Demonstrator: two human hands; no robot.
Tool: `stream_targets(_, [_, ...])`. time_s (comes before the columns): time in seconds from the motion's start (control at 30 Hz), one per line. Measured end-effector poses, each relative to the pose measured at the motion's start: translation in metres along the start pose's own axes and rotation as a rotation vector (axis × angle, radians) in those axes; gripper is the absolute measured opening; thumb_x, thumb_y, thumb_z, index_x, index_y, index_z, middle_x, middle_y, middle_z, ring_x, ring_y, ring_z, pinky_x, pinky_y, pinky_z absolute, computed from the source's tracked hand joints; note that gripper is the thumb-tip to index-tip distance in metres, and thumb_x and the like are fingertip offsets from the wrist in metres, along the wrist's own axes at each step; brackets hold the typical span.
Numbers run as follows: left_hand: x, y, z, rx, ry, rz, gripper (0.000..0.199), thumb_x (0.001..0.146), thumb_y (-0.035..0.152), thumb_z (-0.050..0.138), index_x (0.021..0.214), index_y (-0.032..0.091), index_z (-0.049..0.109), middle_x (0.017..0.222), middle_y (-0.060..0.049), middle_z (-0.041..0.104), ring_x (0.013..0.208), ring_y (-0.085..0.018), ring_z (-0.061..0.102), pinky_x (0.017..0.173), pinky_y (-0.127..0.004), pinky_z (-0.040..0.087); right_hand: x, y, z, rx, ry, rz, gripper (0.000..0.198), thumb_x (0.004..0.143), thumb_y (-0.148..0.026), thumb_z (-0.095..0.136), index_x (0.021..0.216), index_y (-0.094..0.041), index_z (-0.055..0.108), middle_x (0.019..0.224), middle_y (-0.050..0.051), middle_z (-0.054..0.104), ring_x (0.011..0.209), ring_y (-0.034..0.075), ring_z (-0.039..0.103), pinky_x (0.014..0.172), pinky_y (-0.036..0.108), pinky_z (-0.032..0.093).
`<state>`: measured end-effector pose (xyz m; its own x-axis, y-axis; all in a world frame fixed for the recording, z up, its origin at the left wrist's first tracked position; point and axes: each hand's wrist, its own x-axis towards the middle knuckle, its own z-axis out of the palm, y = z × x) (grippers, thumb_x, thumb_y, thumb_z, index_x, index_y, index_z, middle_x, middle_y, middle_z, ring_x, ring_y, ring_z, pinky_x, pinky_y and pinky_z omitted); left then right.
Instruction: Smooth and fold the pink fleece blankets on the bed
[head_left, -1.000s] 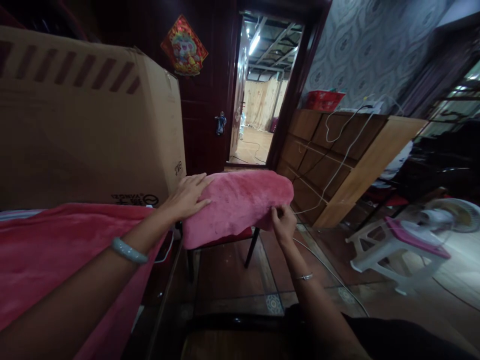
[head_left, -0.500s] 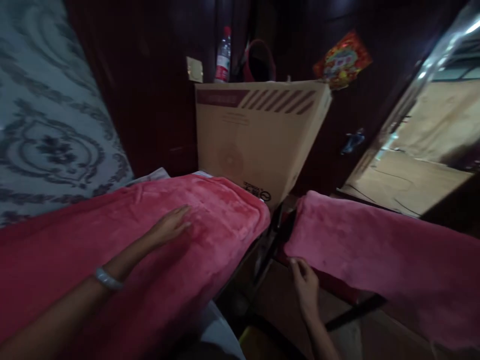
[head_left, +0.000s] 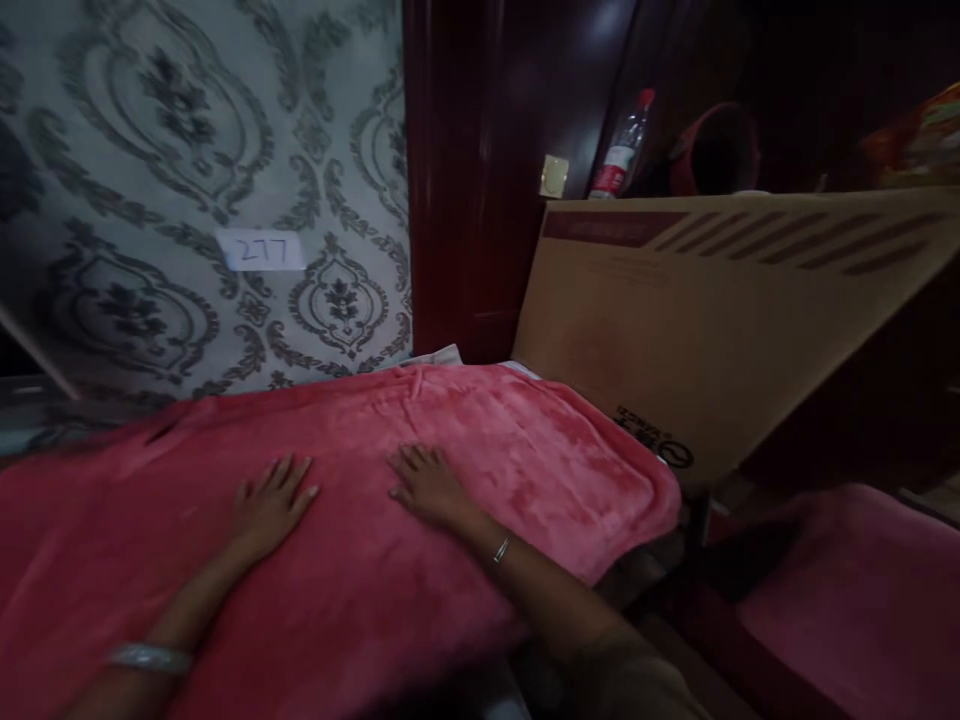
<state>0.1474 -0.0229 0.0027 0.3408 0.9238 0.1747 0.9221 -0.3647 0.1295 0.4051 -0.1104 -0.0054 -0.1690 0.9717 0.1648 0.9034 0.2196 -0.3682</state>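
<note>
A plush pink blanket (head_left: 337,590) lies spread over a raised surface in front of me. My left hand (head_left: 271,508) rests on it palm down, fingers spread, with a wide bangle on the wrist. To its right, my right hand (head_left: 429,485) also lies flat on the blanket with fingers apart and a thin bracelet on the wrist. Neither hand grips anything. Small creases run along the blanket's far edge, and its right corner is rounded. What is beneath the blanket is hidden.
Behind the blanket's right end leans a large cardboard box (head_left: 735,330). A red-capped bottle (head_left: 621,155) stands behind the box's top edge. Patterned wallpaper (head_left: 187,180) bears a paper label (head_left: 262,250) reading 277. Another pink cloth (head_left: 862,590) covers something at lower right.
My view has swung left. My right hand has left the other pink cloth's edge and now lies flat on the blanket. My left hand stays open on the blanket.
</note>
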Motion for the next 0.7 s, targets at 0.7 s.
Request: stream_targets(0.7, [-0.028, -0.038, 0.000, -0.024, -0.049, -0.231, 0.061, 0.097, 0.050, 0.042, 0.151, 0.022, 0.051, 0.163, -0.016, 0.039, 0.153, -0.037, 0.032, 0.123, -0.063, 0.027, -0.006, 0.025, 0.041, -0.187, 0.013, -0.023, 0.056, 0.104, -0.038, 0.031, 0.153, -0.019, 0.051, 0.162, 0.009, 0.042, 0.151, 0.028, 0.037, 0.123, 0.051, 0.029])
